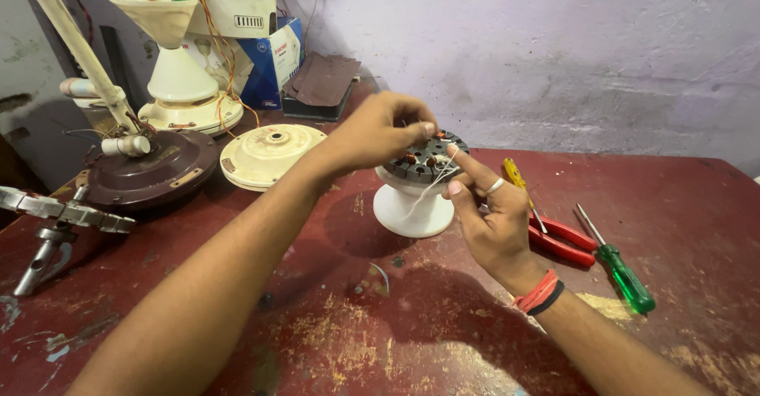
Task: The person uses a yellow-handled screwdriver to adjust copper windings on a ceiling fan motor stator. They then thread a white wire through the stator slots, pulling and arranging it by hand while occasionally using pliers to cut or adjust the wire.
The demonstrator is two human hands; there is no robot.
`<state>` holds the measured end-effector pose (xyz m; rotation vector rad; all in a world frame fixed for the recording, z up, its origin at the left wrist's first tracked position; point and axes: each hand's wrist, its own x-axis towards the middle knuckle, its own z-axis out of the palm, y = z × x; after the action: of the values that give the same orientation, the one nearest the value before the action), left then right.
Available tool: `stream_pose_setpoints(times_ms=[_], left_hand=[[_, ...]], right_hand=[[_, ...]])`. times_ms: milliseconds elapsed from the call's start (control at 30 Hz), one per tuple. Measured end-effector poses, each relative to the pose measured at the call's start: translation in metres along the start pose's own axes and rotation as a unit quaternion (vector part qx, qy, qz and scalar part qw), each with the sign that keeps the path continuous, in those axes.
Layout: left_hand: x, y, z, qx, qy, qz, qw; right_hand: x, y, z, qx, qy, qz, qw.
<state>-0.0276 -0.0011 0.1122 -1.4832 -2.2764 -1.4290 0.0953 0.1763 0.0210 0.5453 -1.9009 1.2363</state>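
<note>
Pinching white thread (434,184) over stator (425,159) on white stand (413,206), both hands (380,131) closed.

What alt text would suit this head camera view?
Two bare hands work on a round motor stator set on a white stand, the right hand pulling a thin white strip from it, on a worn red table with screwdrivers.

The left hand (378,131) rested its fingertips on the top of a dark slotted stator (425,159), which sat on a white spool-shaped stand (412,206) on the worn red table (681,206). The right hand (492,222), ring on one finger, pinched a thin white strip (434,184) running to the stator. Just beside it lay red-handled pliers (564,242), a yellow screwdriver (516,176) and a green screwdriver (625,276).
</note>
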Motion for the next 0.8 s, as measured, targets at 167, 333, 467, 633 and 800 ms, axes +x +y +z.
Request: stream_pose_setpoints(times_ms=[167,333,467,633,800], left_hand=[[0.000,0.006,-0.010,-0.018,0.052,-0.058,0.997],[-0.001,0.011,-0.007,0.005,0.054,0.017,0.998],[0.000,0.012,0.002,0.001,0.026,0.034,0.999],[0.001,0.011,0.011,-0.030,-0.008,0.025,0.999],[0.001,0.009,0.020,-0.068,-0.021,0.033,0.997]], right_hand=[[0.002,-0.003,-0.001,-0.021,0.000,-0.051,0.998],[0.002,-0.007,0.001,-0.030,0.002,-0.029,0.999],[0.004,-0.008,0.003,-0.044,0.021,0.001,0.999],[0.007,-0.009,0.003,-0.086,0.037,0.015,0.996],[0.007,-0.008,0.004,-0.056,0.071,0.055,0.994]])
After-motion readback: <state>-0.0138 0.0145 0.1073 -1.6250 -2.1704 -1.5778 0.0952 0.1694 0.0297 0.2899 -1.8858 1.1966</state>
